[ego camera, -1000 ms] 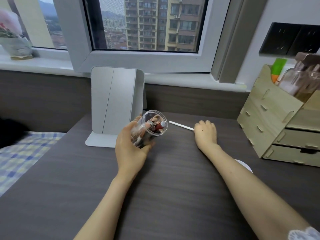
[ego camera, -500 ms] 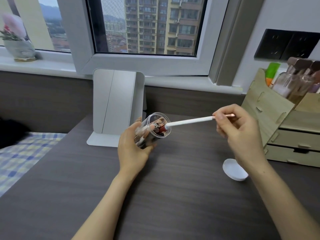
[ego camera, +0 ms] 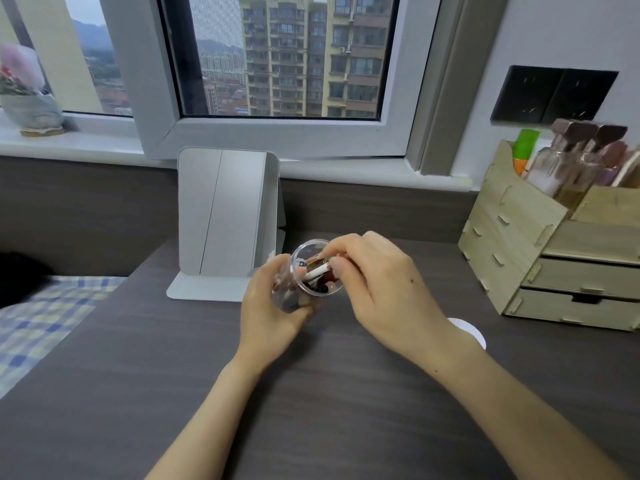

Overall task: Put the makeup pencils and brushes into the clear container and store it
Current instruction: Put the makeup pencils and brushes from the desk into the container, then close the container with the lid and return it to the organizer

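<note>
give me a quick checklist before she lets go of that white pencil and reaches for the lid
1. Clear container held firmly: ok, the left hand wraps its body and tilts the mouth toward the right hand.
2. White pencil past the rim: ok, most of it sits inside, with the right hand's fingers at the mouth.
3. Pencil fully seated: cannot tell, the fingers hide its outer end.
4. No pencils or brushes left on the desk: ok for the visible part.
5. White lid within reach: ok, it lies on the desk beside the right wrist, partly hidden.
6. Storage spot free in the wooden organizer: cannot tell.
</note>
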Tool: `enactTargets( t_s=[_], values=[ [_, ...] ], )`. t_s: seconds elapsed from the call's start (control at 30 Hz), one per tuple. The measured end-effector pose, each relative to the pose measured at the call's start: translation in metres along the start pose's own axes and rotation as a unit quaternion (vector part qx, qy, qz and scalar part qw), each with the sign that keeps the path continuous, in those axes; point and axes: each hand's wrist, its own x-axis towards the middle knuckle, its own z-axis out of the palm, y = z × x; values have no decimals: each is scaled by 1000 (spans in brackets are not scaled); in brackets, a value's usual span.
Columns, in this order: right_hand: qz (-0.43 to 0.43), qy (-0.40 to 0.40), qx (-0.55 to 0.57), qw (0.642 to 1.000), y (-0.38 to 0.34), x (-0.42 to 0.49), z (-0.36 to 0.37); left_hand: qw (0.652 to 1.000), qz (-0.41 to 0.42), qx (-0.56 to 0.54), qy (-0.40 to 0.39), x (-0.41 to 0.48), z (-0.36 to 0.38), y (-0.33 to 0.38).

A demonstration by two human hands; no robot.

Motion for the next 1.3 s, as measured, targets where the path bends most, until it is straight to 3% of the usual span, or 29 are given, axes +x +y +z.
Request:
enactTargets(
  t_s=[0.1, 0.23, 0.33, 0.43, 0.57, 0.7, 0.77, 0.87, 0.93, 1.03, 1.1, 1.23, 1.3],
  values=[
    [-32, 6, -128, 991, -4, 2, 6, 1000, -3, -7, 1, 0, 1, -1],
    [2, 46, -157, 987, 0, -1, 4, 999, -17, -32, 0, 1, 2, 0],
    [-4, -45, -213, 976, 5, -3, 12, 999, -1, -31, -13, 1, 2, 0],
    [-14, -107, -208, 972, 10, -3, 26, 999, 2, -34, -31, -1, 4, 1],
    [-42, -103, -145, 983, 10, 0, 29, 997, -6, -25, -74, -1, 5, 3],
    [110, -3, 57, 992, 24, 3, 6, 982, -97, -116, -117, 1, 6, 9],
    [195, 19, 7, 981, 47, -4, -8, 966, -135, -167, -147, 0, 6, 12],
    [301, -163, -192, 920, 85, -28, -21, 959, -158, -162, -172, -2, 9, 15],
    [353, -277, -221, 866, 102, -47, -26, 960, -164, -144, -178, -2, 11, 16],
    [403, -336, -202, 827, 118, -68, -31, 964, -153, -109, -189, 0, 14, 19],
    [411, -325, -183, 832, 124, -77, -31, 967, -145, -92, -188, 1, 15, 19],
    [372, -257, -169, 876, 127, -87, -26, 967, -147, -87, -189, 2, 18, 18],
    [367, -190, -93, 906, 122, -86, -26, 966, -146, -89, -192, 2, 20, 18]
  ],
)
